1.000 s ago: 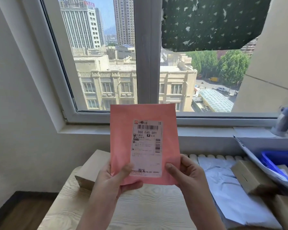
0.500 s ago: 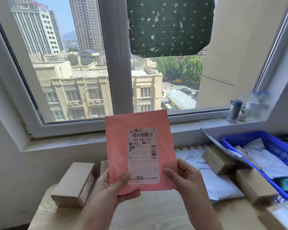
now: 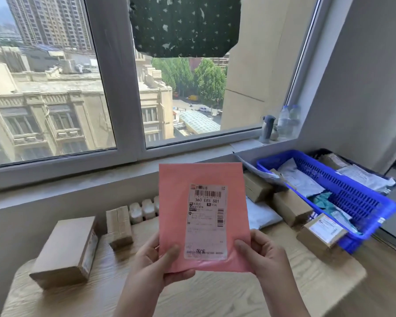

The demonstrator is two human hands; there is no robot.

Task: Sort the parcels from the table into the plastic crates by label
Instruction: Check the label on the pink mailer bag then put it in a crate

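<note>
Head view: I have both grips up in front of the camera. My left grip (image 3: 154, 264) and right grip (image 3: 264, 257) are both clamped on a flat pink mailer parcel (image 3: 178, 202). The left thumb lies across its lower left corner with the fingers behind. The right thumb pinches its lower right edge.

The parcel stands upright between the grips, lifted clear of the pale wood-grain surface (image 3: 215, 296) below them. Its white printed shipping label (image 3: 207, 221) faces me, showing a barcode and "360 E85 S01".

Left of my left grip a large brown cardboard box (image 3: 64, 250) lies on the surface. Beyond that box, nearer the wall, sits a smaller taped brown carton (image 3: 119, 225).

Right of my right grip and further out is a blue plastic mesh crate (image 3: 352, 197), which holds white, grey and teal bagged parcels. Between the right grip and the crate lies a white poly bag (image 3: 261, 213) with two plain brown cartons (image 3: 290, 208) just beyond it. A small brown carton with a white label on top (image 3: 322, 232) sits just beside the crate's near wall.

More parcels lie past the crate's far side, and I cannot tell what holds them.

Beyond the grips is a grey-framed window (image 3: 126, 88). Clear plastic bottles (image 3: 288, 120) stand at the right end of its sill.
</note>
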